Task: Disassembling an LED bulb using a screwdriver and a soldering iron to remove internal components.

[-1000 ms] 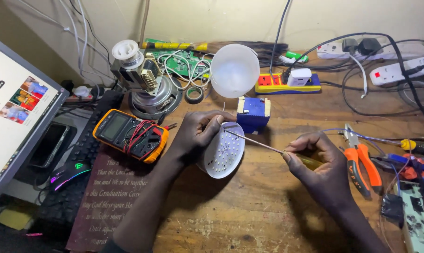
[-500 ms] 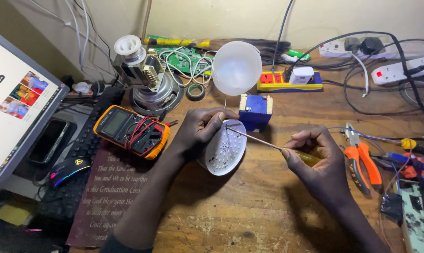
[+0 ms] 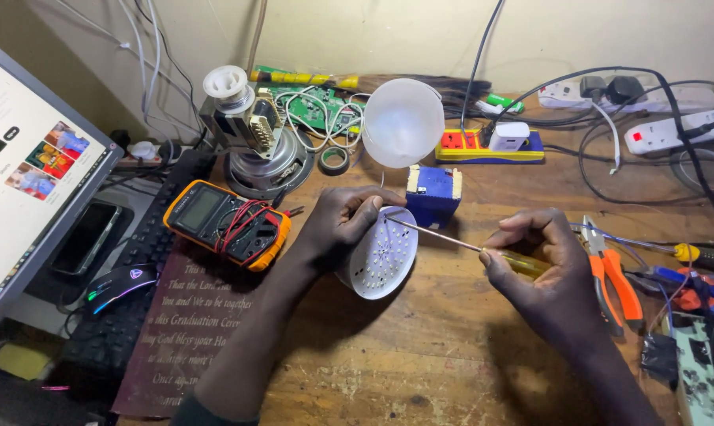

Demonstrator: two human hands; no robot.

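I'm clamping my left hand [image 3: 337,225] on the bulb base [image 3: 381,254]; my right hand [image 3: 534,264], gripping the screwdriver [image 3: 467,246], is angling its shaft leftward into it.

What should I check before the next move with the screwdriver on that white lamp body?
1. Left hand grips the white lamp body firmly: ok, fingers wrap its upper rim.
2. Right hand holds the screwdriver by its yellow handle: ok.
3. Tip seated in a screw: cannot tell, it meets the rim near the left fingers, too small to see.
4. Fingers out of the tip's path: not ok, they sit right beside it.
5. Blue block clear of the shaft: ok, behind it.
6. Lamp dome set aside: ok, behind the block.
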